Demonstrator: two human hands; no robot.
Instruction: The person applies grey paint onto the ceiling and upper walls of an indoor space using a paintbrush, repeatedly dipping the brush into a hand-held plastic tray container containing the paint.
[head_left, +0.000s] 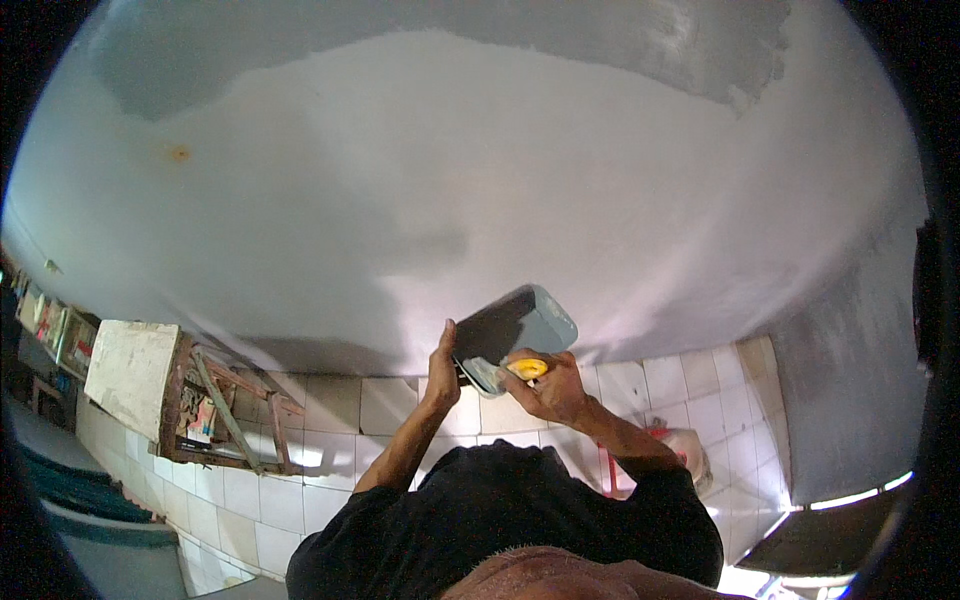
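Note:
Just in front of my chest, my left hand (442,372) grips the near left side of a grey rectangular tray (548,322) with rounded corners. Its thumb lies along the rim. My right hand (555,388) is closed around the yellow handle of a scraper (527,369), over the tray's near end. Pale paste (484,372) shows beside the scraper there; the blade itself is hard to make out. Beyond the tray rises a wall (400,170) with a smooth light grey area and a darker, rough-edged patch along the top.
A worn wooden stand (133,372) with a pale top is at the left, against the wall. Behind my right forearm a red object (612,470) and a pale bag-like bundle (687,450) rest on the tiled floor (250,505). A darker side wall (850,350) closes off the right.

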